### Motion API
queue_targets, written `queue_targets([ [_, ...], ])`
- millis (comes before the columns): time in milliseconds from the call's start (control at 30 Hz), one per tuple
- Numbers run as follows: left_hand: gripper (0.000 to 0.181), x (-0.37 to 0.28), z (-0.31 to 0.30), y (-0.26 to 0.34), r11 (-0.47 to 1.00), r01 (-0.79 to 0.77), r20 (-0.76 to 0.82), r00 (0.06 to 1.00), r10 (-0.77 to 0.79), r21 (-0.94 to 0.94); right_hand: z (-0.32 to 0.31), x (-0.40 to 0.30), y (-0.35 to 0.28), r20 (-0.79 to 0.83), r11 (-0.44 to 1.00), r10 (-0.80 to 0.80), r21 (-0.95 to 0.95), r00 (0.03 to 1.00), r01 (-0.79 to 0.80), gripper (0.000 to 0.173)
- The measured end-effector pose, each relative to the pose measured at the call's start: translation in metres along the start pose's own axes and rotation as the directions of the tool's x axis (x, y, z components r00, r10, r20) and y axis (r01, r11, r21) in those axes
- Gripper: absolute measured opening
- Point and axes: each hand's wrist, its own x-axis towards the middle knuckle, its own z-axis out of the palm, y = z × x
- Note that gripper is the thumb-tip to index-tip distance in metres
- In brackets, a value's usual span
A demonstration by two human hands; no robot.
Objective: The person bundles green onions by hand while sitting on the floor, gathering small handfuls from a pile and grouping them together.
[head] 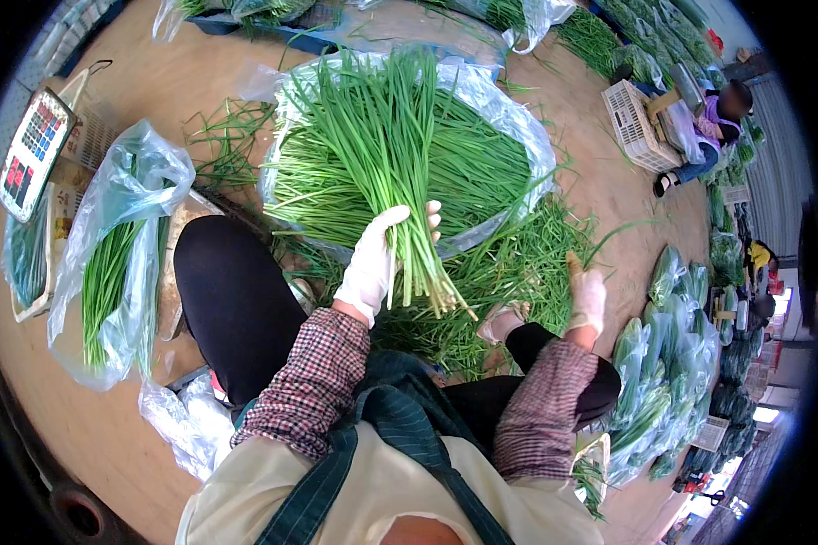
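My left hand (375,266), in a white glove, grips a bunch of green garlic chives (402,177) around its pale stems. The leaf ends fan out away from me over a large pile of chives (480,153) on an open clear plastic bag (542,146). Off to the right, my gloved right hand (587,296) is held over the edge of the loose trimmings, slightly blurred. A single long chive blade (617,237) sticks out from its fingers.
Loose chive leaves (538,252) cover the floor between my feet. At left are a bagged bunch of chives (109,293), a scale display (35,153) and a plastic crate (31,310). Filled bags (668,361) lie at right. A person (712,122) sits beside a white crate (637,126).
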Motion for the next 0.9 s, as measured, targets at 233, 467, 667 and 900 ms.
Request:
queue_targets([
  [233, 0.074, 0.007, -0.021, 0.004, 0.994, 0.017, 0.213, 0.977, 0.006, -0.108, 0.051, -0.129, -0.116, 0.535, 0.897, -0.372, -0.004, 0.759, 0.443, 0.068],
  [467, 0.067, 0.004, -0.011, -0.011, 0.990, -0.005, 0.129, 0.991, 0.023, -0.144, 0.120, -0.114, -0.093, 0.147, 0.678, -0.547, 0.655, 0.824, 0.333, 0.035],
  [667, 0.041, -0.005, 0.009, -0.003, 0.969, -0.010, -0.061, 0.998, -0.005, -0.248, 0.092, -0.127, -0.083, 0.532, 0.605, -0.402, 0.765, 0.746, -0.220, 0.060],
  [900, 0.028, 0.011, -0.022, 0.004, 0.958, -0.174, -0.136, 0.980, 0.146, -0.229, 0.029, -0.139, -0.063, 0.286, 0.196, -0.473, 0.956, 0.833, -0.218, 0.010],
])
